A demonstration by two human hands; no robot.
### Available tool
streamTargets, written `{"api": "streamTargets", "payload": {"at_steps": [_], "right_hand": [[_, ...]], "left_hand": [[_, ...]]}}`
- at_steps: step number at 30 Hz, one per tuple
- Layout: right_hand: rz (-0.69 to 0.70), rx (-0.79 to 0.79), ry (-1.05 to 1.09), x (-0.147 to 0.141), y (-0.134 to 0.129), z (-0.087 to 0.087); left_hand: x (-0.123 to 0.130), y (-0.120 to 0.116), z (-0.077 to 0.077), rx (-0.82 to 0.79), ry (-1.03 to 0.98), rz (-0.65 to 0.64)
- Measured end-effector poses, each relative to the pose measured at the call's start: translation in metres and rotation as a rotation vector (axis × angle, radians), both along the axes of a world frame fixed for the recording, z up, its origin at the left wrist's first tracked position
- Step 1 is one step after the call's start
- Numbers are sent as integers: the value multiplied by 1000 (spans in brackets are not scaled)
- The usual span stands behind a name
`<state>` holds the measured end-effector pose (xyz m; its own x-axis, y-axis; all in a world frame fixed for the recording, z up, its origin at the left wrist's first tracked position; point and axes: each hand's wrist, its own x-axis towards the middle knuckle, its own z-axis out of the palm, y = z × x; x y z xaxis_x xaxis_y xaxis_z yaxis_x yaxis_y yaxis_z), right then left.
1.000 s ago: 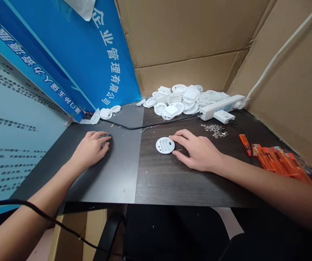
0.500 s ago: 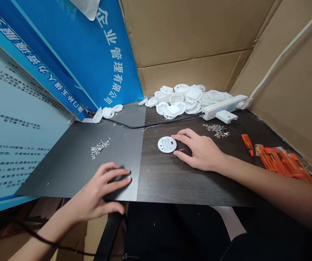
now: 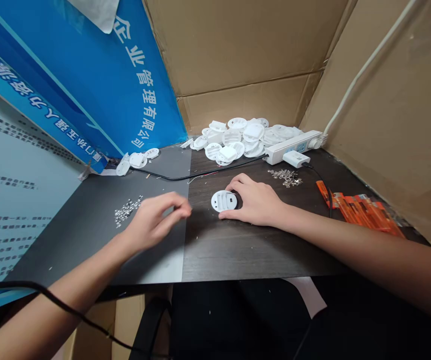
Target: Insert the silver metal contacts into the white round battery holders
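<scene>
The right hand (image 3: 255,200) curls its thumb and fingers around the edge of a round white slotted plastic disc (image 3: 223,201). Left of it, the left hand (image 3: 162,217) hovers with thumb and index fingertips drawn close; whether they pinch anything, I cannot tell. Small metal pieces (image 3: 127,212) lie just beyond the left wrist. White discs (image 3: 234,140) are heaped beyond the right hand.

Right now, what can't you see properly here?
All in the head view:
Left hand: blurred fingertips, maybe holding something.
Round white piece: its underside, facing down.
White pile: lower pieces, covered by upper ones.
Shiny bits: too small to name.
Paper: cut off by the top edge.
</scene>
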<state>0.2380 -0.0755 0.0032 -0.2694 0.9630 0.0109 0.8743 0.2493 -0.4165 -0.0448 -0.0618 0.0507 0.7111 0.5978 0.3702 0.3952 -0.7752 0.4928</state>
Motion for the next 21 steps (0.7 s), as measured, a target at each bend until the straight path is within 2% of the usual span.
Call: {"api": "streamTargets", "payload": {"at_steps": [2,5,8,10,13,16,19,21], "right_hand": [[-4,36,-22,2,-4,-2],[9,100,-36,7,-10,-6],[54,171,-52,12,-14,-10],[109,193,-65,14,-14,-11],[162,187,-64,15,-14,-10],[119,178,-51,13,-14,-8],[63,164,-79,10,-15,-8],[88,180,-72,12,-17,-10]], "left_hand": [[33,27,-7,-180,-70,36],[71,52,-32,-481,-282,24],[84,62,-57,-593,-440,69],[83,63,-65,-609,-496,83],[77,65,-65,-675,-537,105],[76,64,-60,-733,-472,136],[77,62,-57,-694,-406,113],[76,60,-57,-658,-402,87]]}}
